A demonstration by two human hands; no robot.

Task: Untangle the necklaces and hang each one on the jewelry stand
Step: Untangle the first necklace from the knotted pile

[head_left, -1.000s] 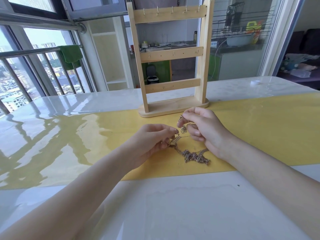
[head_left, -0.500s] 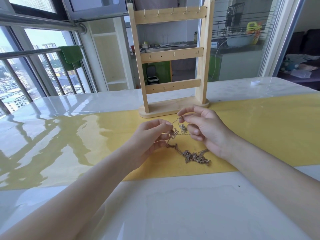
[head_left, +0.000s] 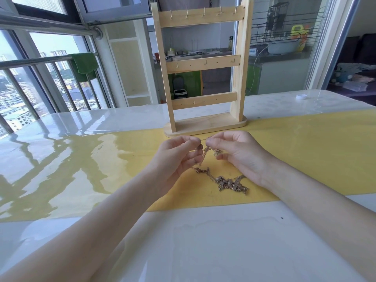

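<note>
Necklaces (head_left: 223, 180) make up a tangle of thin, dull-gold chain, part lifted between your fingertips and part lying knotted on the yellow cloth (head_left: 305, 155) just below and between your wrists. Your left hand (head_left: 179, 157) pinches a fine strand between thumb and forefinger, the other fingers curled with chain threaded through them; your right hand (head_left: 238, 153) pinches the same short stretch just beside it, fingertips of both hands almost touching. From that pinch a small clump of links hangs down between your palms, and loose strands trail to the denser knot on the cloth, where the links look bunched and rough. How many chains are in the tangle you cannot tell. Just beyond your fingertips stands the jewelry stand (head_left: 203, 64), pale unpainted wood with two uprights, three flat crossbars carrying small metal hooks, and a rounded base resting on the far edge of the cloth; nothing hangs on the hooks. A glossy clear cover over the table (head_left: 61, 139) mirrors the window railing left of your left hand.
</note>
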